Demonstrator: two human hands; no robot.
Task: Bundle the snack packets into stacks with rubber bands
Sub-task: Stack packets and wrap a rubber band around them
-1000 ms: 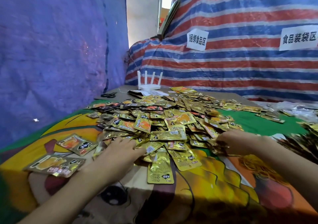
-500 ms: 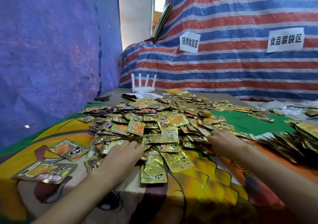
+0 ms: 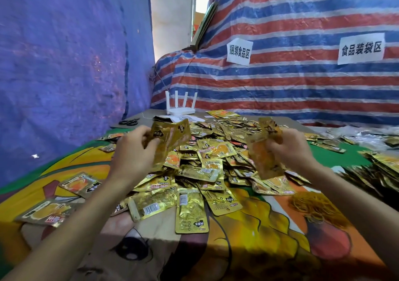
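A wide heap of gold snack packets (image 3: 207, 166) covers the middle of the cartoon-print tablecloth (image 3: 248, 248). My left hand (image 3: 131, 153) is raised above the heap and grips a few gold packets (image 3: 170, 138). My right hand (image 3: 289, 149) is also raised and grips another few packets (image 3: 262, 153), which hang down from it. A loose pile of yellow rubber bands (image 3: 313, 205) lies on the cloth under my right forearm.
Bundled packets (image 3: 380, 168) are piled at the right edge. Two loose packets (image 3: 79, 183) lie at the left. A white router (image 3: 181, 105) and black scissors (image 3: 129, 121) sit at the back, clear plastic bags (image 3: 367, 136) at back right. Tarps wall in the table.
Both hands were flat on the heap gathering packets. They have now lifted off it, each holding a few packets. The camera has tilted slightly.
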